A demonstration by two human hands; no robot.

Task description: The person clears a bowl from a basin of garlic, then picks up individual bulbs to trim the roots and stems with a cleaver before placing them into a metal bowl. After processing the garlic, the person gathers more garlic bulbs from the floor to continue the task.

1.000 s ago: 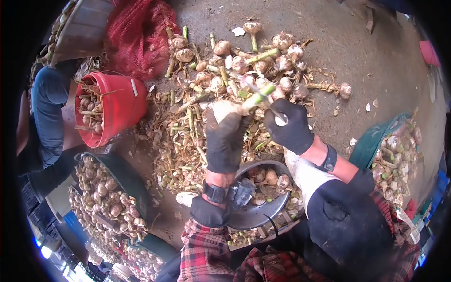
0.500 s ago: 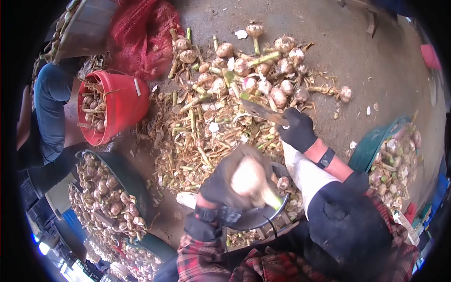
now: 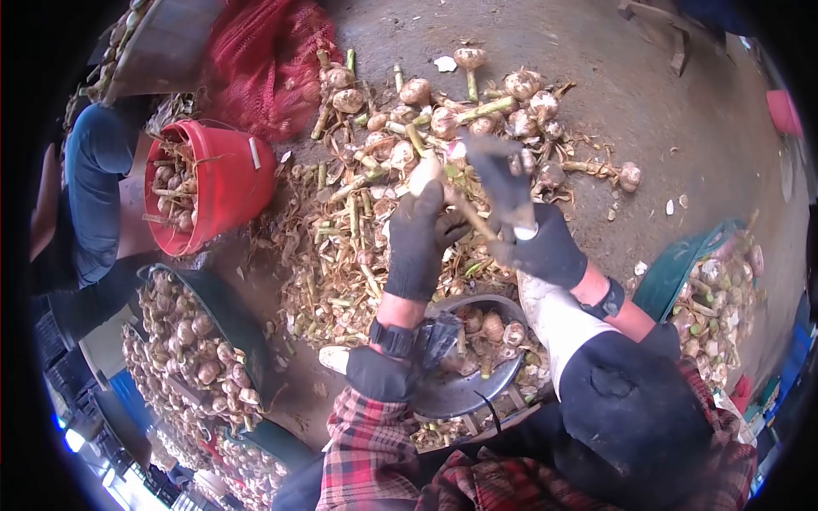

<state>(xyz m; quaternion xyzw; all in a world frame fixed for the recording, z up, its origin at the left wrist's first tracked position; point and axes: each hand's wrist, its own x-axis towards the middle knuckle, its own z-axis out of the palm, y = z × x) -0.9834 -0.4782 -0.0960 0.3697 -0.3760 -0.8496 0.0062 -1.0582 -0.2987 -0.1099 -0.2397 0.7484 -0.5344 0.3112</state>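
Observation:
My left hand [image 3: 417, 243], in a black glove, is closed round a whitish garlic bulb [image 3: 425, 175] with a green stem, over the pile of trimmings. To its right my right hand [image 3: 545, 247], also gloved, grips a tool [image 3: 503, 183] whose blade is smeared by motion. A brown stalk-like strip [image 3: 473, 215] lies between the two hands; which hand holds it is unclear. Below them, a metal basin [image 3: 464, 400] between my legs holds several garlic bulbs [image 3: 492, 326]. Past my hands, more untrimmed garlic [image 3: 523, 83] lies on the ground.
At the left stand a red bucket [image 3: 230, 183] with garlic and a green basket [image 3: 226, 311] heaped with bulbs, beside a person's bent leg [image 3: 95, 192]. A red mesh sack [image 3: 268, 72] lies behind. Another green basket [image 3: 673, 268] of garlic is at the right.
My left hand has moved up and away from the basin with the bulb, toward the garlic pile. The tool in my right hand has swung to point more upright, and my right hand is slightly lower.

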